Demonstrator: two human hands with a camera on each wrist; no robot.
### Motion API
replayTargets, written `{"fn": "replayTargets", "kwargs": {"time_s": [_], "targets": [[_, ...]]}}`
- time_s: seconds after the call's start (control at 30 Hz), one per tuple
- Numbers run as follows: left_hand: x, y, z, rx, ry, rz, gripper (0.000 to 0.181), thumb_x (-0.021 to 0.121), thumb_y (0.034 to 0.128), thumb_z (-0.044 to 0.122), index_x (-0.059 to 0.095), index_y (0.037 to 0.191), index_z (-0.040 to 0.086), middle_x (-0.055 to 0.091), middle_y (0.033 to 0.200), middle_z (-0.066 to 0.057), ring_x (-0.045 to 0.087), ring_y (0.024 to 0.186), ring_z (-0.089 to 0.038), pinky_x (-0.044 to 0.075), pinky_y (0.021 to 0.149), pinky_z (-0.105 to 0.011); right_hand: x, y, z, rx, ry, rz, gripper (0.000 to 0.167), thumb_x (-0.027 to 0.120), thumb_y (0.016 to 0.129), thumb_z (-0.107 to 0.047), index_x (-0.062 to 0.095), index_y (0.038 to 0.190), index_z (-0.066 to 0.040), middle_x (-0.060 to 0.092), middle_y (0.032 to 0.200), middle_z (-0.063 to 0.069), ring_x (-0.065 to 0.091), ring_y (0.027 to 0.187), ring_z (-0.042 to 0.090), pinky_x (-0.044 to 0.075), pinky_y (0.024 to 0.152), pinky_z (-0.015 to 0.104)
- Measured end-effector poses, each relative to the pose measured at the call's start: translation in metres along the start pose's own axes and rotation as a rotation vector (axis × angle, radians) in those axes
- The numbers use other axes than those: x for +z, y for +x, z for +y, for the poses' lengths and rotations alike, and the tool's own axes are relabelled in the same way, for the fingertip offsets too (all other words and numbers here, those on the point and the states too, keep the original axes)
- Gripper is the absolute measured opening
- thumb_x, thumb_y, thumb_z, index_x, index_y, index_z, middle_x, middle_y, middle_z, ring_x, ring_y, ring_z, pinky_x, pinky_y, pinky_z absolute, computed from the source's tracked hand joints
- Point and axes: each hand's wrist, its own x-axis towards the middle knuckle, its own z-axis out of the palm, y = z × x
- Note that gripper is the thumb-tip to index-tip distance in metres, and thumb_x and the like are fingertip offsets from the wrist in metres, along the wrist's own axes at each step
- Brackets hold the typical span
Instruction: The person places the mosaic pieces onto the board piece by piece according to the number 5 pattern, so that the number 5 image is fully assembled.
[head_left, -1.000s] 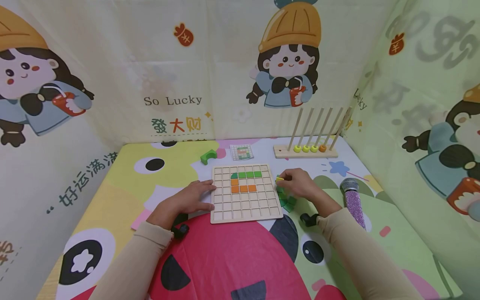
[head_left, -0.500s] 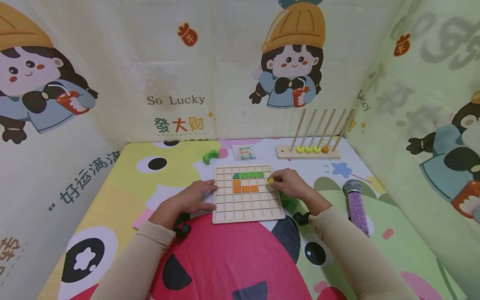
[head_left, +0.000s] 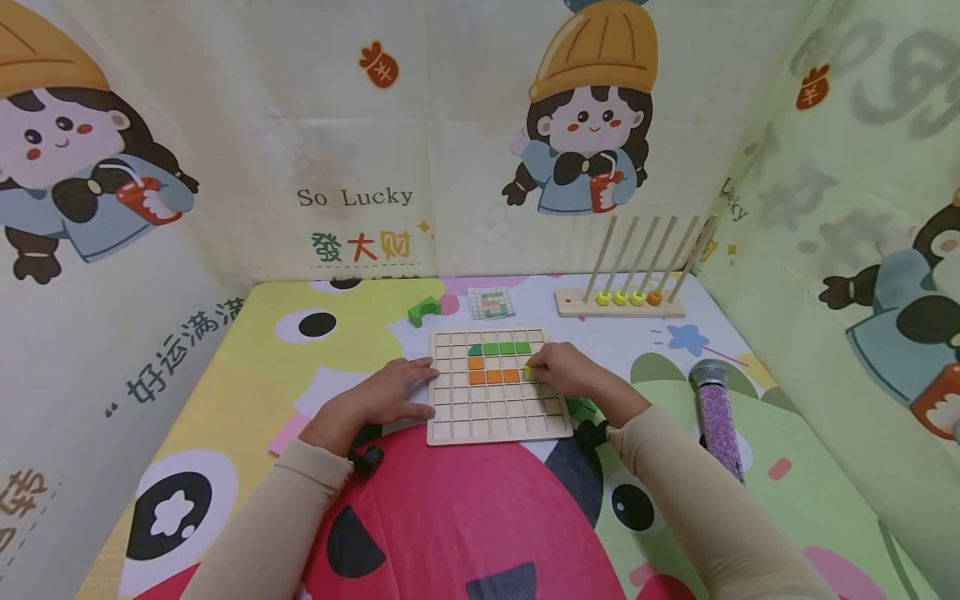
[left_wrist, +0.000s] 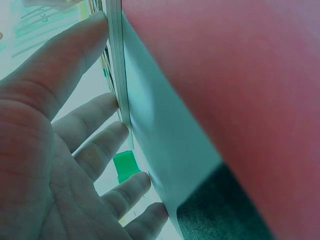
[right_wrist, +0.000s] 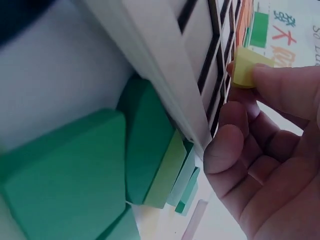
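A wooden grid board [head_left: 487,421] lies flat on the printed cloth. Fingertips of my left hand [head_left: 382,393] touch its left edge, thumb apart from the other fingers; the left wrist view shows them against the board's side. Between thumb and fingers my right hand [head_left: 572,372] pinches a small yellow tile [right_wrist: 244,67], over the grid at the right end of a row of orange tiles [head_left: 493,377]. Farther up the grid sits a row of green tiles [head_left: 506,349]. Loose green blocks [right_wrist: 65,170] lie beside the board's right edge, partly hidden by my right arm in the head view.
Behind the board are a green arch block [head_left: 424,312] and a small pattern card [head_left: 491,304]. A wooden peg stand [head_left: 621,307] with yellow and orange beads is at the back right. A glittery purple microphone [head_left: 717,417] lies to the right.
My right hand has carried the yellow tile leftward from beside the board's right edge to over the grid, near the orange row. The left hand stays at the left edge.
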Motion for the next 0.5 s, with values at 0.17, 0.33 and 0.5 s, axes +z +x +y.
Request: {"fn": "replayTargets", "kwargs": {"time_s": [0.17, 0.33, 0.5], "targets": [[-0.0006, 0.0004, -0.0001, -0.004, -0.002, -0.002, 0.072, 0.079, 0.0902, 0.036, 0.052, 0.152, 0.011, 0.037, 0.165, -0.017, 0.033, 0.15, -0.045, 0.035, 0.12, -0.058, 0.0024, 0.0005, -0.0038, -0.019, -0.035, 0.015, 0.018, 0.062, 0.1, -0.002, 0.079, 0.104, -0.002, 0.076, 0.1, 0.01, 0.066, 0.092, 0.022, 0.054, 0.082, 0.037], [-0.0005, 0.0008, -0.0005, -0.003, 0.009, -0.001, 0.073, 0.079, 0.0903, 0.036, 0.052, 0.153, 0.011, 0.037, 0.166, -0.017, 0.032, 0.151, -0.046, 0.034, 0.121, -0.058, 0.0045, 0.0026, -0.0068, 0.007, -0.049, 0.077, 0.01, 0.068, 0.096, -0.004, 0.078, 0.099, -0.005, 0.074, 0.089, 0.005, 0.065, 0.081, 0.017, 0.054, 0.075, 0.035], [0.0004, 0.0014, 0.0003, -0.011, 0.007, -0.009, 0.073, 0.078, 0.0909, 0.037, 0.051, 0.153, 0.011, 0.037, 0.166, -0.016, 0.031, 0.151, -0.046, 0.033, 0.121, -0.058, 0.0067, 0.0045, -0.0098, 0.049, -0.084, 0.096, 0.016, 0.067, 0.098, -0.008, 0.08, 0.107, -0.008, 0.078, 0.101, 0.006, 0.072, 0.094, 0.023, 0.059, 0.084, 0.042]]}}
